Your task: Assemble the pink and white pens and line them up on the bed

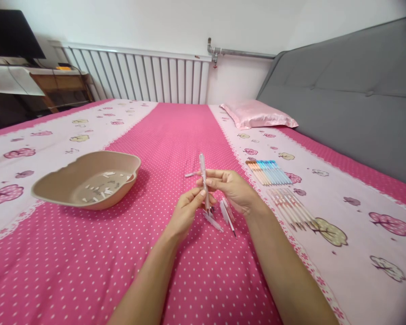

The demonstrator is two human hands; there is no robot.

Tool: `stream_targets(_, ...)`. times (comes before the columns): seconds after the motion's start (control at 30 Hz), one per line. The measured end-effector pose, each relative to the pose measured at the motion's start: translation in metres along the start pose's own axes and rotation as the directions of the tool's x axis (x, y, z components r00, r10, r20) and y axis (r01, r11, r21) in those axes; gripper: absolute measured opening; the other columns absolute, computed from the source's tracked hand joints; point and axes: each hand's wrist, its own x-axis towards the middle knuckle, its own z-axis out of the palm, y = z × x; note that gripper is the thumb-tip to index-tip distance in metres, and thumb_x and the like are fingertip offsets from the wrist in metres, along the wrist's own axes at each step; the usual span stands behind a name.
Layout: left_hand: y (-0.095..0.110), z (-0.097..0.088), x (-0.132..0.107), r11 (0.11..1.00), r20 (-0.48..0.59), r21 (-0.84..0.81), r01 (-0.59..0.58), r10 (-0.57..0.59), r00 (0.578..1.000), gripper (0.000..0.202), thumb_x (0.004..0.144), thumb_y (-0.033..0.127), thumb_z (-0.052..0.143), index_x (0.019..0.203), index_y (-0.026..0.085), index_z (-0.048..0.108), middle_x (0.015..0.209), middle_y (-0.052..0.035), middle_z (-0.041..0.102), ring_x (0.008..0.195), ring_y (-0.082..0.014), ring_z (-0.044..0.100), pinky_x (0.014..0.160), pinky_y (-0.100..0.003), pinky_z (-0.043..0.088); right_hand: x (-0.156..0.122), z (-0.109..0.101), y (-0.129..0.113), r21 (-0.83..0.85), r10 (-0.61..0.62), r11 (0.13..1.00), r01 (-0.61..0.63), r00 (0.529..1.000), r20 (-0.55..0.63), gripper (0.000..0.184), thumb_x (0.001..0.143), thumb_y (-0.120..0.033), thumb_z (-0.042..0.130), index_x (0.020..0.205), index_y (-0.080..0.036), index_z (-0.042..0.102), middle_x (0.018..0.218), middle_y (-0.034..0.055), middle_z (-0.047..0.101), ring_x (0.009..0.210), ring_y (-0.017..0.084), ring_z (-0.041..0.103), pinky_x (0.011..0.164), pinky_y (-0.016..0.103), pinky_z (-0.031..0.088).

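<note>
Presently, a slim, translucent plastic pen point(202, 168) is pinched by left hand point(188, 204) and right hand point(232, 186), fingers closed; apparently being adjusted, it needs steady alignment.

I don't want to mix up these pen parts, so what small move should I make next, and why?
I'd probably steady the pen with your left hand alone, freeing your right hand to pick up one loose part: both hands are at the pen, while loose pen parts lie close by on the bedspread.
</note>
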Motion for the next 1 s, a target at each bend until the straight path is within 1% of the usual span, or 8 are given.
stream_targets(0.23,0.000,0.001,0.001,1.000,-0.021,0.009,-0.022,0.022,1.000,0.030,0.080,0.041,0.060,0.081,0.013,0.071,0.073,-0.0063,0.067,0.064,-0.0136,0.057,0.065,-0.027,0.045,0.003,-0.001,0.003,0.049,-0.011,0.999,0.014,0.998,-0.064,0.025,0.061,-0.022,0.078,0.084,-0.017,0.071,0.076,0.0042,0.072,0.057,0.011,0.059,0.046,0.022,0.048)
stream_targets(0.43,-0.001,0.001,0.002,0.997,-0.116,0.067,-0.042,0.050,0.992,0.031,0.075,0.043,0.066,0.071,0.013,0.073,0.064,-0.0059,0.067,0.062,-0.0155,0.059,0.067,-0.029,0.046,0.003,0.000,0.004,0.013,-0.020,1.000,0.021,0.996,-0.085,0.028,0.058,-0.024,0.080,0.082,-0.016,0.071,0.077,0.0050,0.073,0.059,0.012,0.061,0.053,0.024,0.051)
stream_targets(0.57,-0.001,0.001,0.002,0.991,-0.149,0.124,-0.057,0.075,0.986,0.030,0.075,0.041,0.066,0.070,0.013,0.074,0.063,-0.0059,0.068,0.064,-0.0162,0.060,0.070,-0.029,0.046,0.004,0.000,0.006,-0.004,-0.020,1.000,0.019,0.995,-0.102,0.029,0.060,-0.022,0.079,0.086,-0.015,0.071,0.075,0.0053,0.073,0.067,0.014,0.065,0.060,0.025,0.053)
stream_targets(0.73,-0.001,0.000,0.003,0.979,-0.178,0.189,-0.077,0.111,0.978,0.028,0.073,0.040,0.068,0.064,0.014,0.072,0.061,-0.0039,0.068,0.061,-0.0146,0.059,0.067,-0.026,0.046,0.006,0.003,0.008,-0.027,-0.023,0.999,0.019,0.990,-0.138,0.028,0.063,-0.018,0.077,0.090,-0.014,0.069,0.078,0.0059,0.073,0.069,0.016,0.067,0.061,0.027,0.055)
stream_targets(0.83,0.002,0.002,0.006,0.986,-0.211,0.157,-0.052,0.085,0.974,0.030,0.068,0.043,0.071,0.061,0.014,0.071,0.061,-0.0044,0.068,0.061,-0.0158,0.060,0.066,-0.028,0.047,0.009,0.005,0.008,-0.051,-0.036,0.998,0.030,0.991,-0.132,0.026,0.070,-0.020,0.073,0.095,-0.016,0.068,0.082,0.0053,0.073,0.069,0.015,0.066,0.062,0.028,0.056)
stream_targets(0.9,0.004,0.003,0.009,0.994,-0.313,0.101,-0.041,0.071,0.947,0.026,0.063,0.040,0.076,0.071,0.015,0.073,0.066,-0.0039,0.070,0.066,-0.0164,0.062,0.070,-0.029,0.049,0.011,0.005,0.008,-0.090,-0.061,0.995,0.053,0.994,-0.087,0.027,0.075,-0.021,0.070,0.102,-0.017,0.066,0.090,0.0055,0.072,0.077,0.015,0.067,0.071,0.030,0.056)
stream_targets(0.93,0.006,0.003,0.010,0.997,-0.376,0.065,-0.042,0.063,0.924,0.027,0.061,0.039,0.078,0.076,0.016,0.074,0.069,-0.0030,0.071,0.068,-0.0161,0.062,0.072,-0.029,0.050,0.012,0.004,0.008,-0.126,-0.081,0.989,0.075,0.996,-0.047,0.030,0.075,-0.022,0.070,0.105,-0.018,0.065,0.096,0.0060,0.072,0.085,0.016,0.067,0.079,0.031,0.055)
stream_targets(1.0,0.008,0.002,0.014,0.998,-0.494,0.032,-0.046,0.056,0.867,0.026,0.059,0.036,0.079,0.076,0.017,0.073,0.069,-0.0013,0.069,0.066,-0.0143,0.062,0.073,-0.029,0.051,0.013,0.001,0.009,-0.197,-0.151,0.971,0.139,0.988,-0.043,0.033,0.074,-0.025,0.072,0.105,-0.020,0.063,0.109,0.0057,0.067,0.099,0.017,0.063,0.088,0.031,0.051)
